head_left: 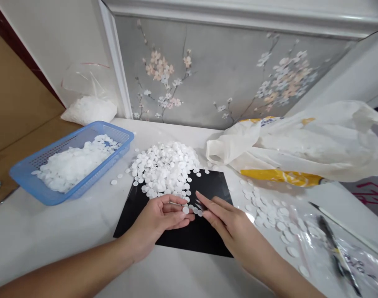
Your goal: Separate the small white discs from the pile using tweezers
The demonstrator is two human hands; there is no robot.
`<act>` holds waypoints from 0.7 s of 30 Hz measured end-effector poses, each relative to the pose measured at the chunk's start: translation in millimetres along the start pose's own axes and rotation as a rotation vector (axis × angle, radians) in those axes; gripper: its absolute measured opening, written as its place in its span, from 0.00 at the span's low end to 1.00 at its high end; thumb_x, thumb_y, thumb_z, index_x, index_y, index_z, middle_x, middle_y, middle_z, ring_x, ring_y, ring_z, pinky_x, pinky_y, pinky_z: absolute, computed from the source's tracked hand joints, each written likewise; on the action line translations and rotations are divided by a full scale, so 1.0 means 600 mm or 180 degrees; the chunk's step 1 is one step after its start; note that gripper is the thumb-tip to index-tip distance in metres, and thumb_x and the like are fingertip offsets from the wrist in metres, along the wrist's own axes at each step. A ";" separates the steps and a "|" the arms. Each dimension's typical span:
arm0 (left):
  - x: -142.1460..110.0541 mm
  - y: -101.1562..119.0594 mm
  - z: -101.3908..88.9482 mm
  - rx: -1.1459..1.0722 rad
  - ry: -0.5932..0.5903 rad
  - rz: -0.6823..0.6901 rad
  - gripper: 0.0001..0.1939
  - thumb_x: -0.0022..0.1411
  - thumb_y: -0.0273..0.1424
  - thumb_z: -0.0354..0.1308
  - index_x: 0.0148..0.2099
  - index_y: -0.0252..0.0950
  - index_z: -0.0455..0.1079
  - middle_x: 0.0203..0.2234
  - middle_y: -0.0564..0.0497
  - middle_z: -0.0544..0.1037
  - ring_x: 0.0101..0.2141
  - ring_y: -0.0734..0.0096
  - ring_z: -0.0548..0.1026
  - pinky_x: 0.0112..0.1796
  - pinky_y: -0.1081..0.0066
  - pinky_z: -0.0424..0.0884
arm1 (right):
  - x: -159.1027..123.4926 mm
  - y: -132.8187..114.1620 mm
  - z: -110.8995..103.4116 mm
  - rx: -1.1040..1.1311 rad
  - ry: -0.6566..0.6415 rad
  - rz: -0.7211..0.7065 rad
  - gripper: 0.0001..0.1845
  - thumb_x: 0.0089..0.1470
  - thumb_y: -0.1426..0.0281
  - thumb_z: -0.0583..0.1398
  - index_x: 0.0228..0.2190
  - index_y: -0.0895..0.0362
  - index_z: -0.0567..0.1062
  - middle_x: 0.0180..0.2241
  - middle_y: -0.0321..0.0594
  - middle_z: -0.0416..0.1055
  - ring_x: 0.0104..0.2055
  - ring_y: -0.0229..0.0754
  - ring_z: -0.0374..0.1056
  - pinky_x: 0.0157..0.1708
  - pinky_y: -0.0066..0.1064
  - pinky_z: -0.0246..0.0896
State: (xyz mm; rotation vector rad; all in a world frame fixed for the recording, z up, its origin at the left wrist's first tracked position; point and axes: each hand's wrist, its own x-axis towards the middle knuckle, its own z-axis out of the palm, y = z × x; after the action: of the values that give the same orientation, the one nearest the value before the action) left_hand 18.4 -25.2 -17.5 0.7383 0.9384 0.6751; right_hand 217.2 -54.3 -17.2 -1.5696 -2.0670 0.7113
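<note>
Over a black mat [191,244], my left hand [160,217] pinches a small white disc [185,210] between thumb and fingers. My right hand [229,219] is closed on what looks like slim metal tweezers [201,205], mostly hidden by the fingers. A few more white discs [195,210] sit in a short row between the two hands; whether they are joined cannot be made out. Just beyond my fingertips rises a heap of loose white discs [167,167], partly on the mat's far edge.
At left stands a blue plastic basket [75,194] holding white pieces, with a clear bag of white material [91,109] behind it. A white and yellow plastic bag [300,145] lies at right. Nearer are scattered discs [266,211], a clear pouch [359,256] and a black-handled tool [334,244].
</note>
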 end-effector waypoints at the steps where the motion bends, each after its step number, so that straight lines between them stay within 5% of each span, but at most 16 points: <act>1: 0.000 -0.001 -0.001 0.0027 0.0012 -0.0011 0.16 0.49 0.33 0.68 0.41 0.34 0.73 0.31 0.48 0.80 0.41 0.61 0.79 0.47 0.64 0.72 | -0.001 0.001 0.005 -0.0054 0.0003 -0.0151 0.24 0.64 0.62 0.45 0.57 0.54 0.65 0.32 0.42 0.69 0.30 0.41 0.69 0.29 0.30 0.67; 11: -0.005 0.002 0.002 -0.0063 -0.0233 0.0124 0.11 0.55 0.36 0.63 0.36 0.34 0.71 0.30 0.48 0.80 0.30 0.68 0.80 0.31 0.74 0.75 | -0.011 -0.005 -0.001 -0.0161 0.0634 -0.0675 0.21 0.63 0.64 0.49 0.55 0.52 0.68 0.30 0.40 0.69 0.27 0.37 0.67 0.27 0.27 0.67; 21: -0.005 0.001 0.003 0.0101 -0.0179 -0.0019 0.11 0.53 0.33 0.66 0.36 0.31 0.72 0.29 0.46 0.81 0.33 0.68 0.80 0.36 0.75 0.75 | -0.012 -0.013 0.006 -0.0249 0.0646 -0.1090 0.19 0.63 0.68 0.51 0.53 0.54 0.71 0.32 0.42 0.73 0.32 0.40 0.71 0.29 0.29 0.70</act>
State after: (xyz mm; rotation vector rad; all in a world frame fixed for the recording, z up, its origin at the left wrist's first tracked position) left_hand 18.3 -27.6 -14.9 0.7785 0.9013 0.6325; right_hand 210.9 -63.2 -15.4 -1.2226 -2.1531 0.3370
